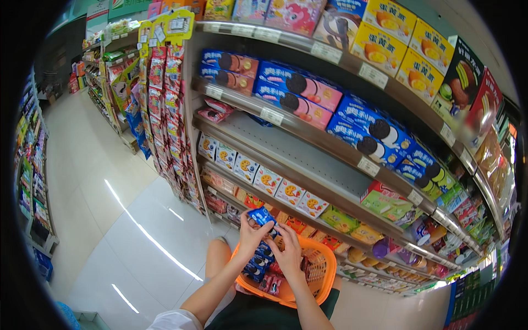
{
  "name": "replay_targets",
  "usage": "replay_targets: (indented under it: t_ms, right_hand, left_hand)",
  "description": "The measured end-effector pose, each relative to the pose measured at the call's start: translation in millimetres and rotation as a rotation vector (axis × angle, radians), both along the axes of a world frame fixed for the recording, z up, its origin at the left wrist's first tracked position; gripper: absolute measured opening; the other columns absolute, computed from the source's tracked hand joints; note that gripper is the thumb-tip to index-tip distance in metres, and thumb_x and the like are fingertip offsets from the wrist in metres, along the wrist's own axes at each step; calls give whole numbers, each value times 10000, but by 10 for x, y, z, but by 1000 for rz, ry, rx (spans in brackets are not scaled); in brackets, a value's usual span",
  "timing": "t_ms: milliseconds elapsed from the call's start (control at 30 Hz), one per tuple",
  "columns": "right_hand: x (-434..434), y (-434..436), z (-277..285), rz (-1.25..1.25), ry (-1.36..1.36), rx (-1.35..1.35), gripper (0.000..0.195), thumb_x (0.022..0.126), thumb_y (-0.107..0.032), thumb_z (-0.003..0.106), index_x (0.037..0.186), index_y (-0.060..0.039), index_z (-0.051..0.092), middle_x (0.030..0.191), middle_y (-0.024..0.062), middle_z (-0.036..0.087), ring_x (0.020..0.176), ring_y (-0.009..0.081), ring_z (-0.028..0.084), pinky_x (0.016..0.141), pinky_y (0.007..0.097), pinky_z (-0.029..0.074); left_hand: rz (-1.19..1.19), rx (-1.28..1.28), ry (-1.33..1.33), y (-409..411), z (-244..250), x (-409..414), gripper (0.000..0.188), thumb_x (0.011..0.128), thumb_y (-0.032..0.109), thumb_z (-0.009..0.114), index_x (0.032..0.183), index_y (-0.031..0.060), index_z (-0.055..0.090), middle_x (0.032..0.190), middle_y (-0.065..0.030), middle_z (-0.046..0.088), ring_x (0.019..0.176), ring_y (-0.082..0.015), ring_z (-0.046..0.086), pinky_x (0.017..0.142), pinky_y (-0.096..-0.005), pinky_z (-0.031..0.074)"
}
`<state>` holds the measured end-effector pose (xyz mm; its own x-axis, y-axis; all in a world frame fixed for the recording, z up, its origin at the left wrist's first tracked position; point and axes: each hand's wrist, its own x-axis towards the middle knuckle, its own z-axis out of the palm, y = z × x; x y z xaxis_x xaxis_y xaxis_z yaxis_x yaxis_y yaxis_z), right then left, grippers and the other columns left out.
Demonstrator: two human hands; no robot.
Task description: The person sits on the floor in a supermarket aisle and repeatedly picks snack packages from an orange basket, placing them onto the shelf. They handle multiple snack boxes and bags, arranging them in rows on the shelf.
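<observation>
Above an orange plastic basket (328,268), my left hand (251,233) and my right hand (286,249) meet at a small blue snack packet (260,215). Fingers of both hands pinch the packet, the left at its side and the right at its lower edge. The basket rests on my lap. Inside it lie several blue cookie packets (258,264) on the left and small red packets (271,284) towards the near side. My forearms partly hide the basket's contents.
Store shelves (297,142) curve across the front, holding blue Oreo boxes (295,88), yellow boxes (379,47) and small white boxes (267,180). Red snack packets (156,78) hang in strips at the shelf end. A tiled aisle floor (123,231) runs along the left.
</observation>
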<state>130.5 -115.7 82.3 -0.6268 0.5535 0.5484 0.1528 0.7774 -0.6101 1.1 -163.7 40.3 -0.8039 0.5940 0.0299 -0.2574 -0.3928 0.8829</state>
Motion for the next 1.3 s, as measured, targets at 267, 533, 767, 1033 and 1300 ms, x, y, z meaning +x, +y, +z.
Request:
replay_targets:
  t_ms: [267,533,767,1033,1300]
  right_hand:
    - [-956,362,851,-69,150,239,447,806,-113,785,1221,-77,621,1207,139,598,1119,344,596,916,419,508]
    - [-2092,1039,1337,37,63,-105,450,851,-238,754,1244,-60,627,1049,167,667,843,324,690,782,405,544]
    - [-2647,1513,1133,-33,-46,-57,457,823,-277,759,1224,-77,666,1089,222,708,1004,389,682,862,442,529]
    - [-2879,1685,1145,-139,-250,53,436,921,-385,659,1232,-80,659,1107,173,712,1020,365,671,894,455,507]
    - [-3188,2122,892,-330,-187,195,538,997,-491,494,1375,-113,561,1398,197,553,1264,395,527,1026,489,422]
  left_hand:
    - [-5,111,120,123,1191,-789,630,860,71,773,1350,28,380,897,-89,687,769,-111,658,617,-244,532]
    - [545,-392,1049,595,1436,-2036,536,844,201,750,1310,18,559,1185,-176,585,1059,-376,540,904,-440,461]
    - [503,-516,1168,927,1432,-2460,449,782,151,770,1208,62,660,1194,-177,615,1069,-403,523,925,-480,451]
    - [513,-717,1262,1004,1378,-2567,464,714,218,805,1152,84,728,1209,-175,629,1092,-368,534,937,-477,414]
    - [525,-714,1271,1014,1380,-2613,521,698,221,825,1182,76,701,1211,-158,629,1115,-353,535,944,-463,401]
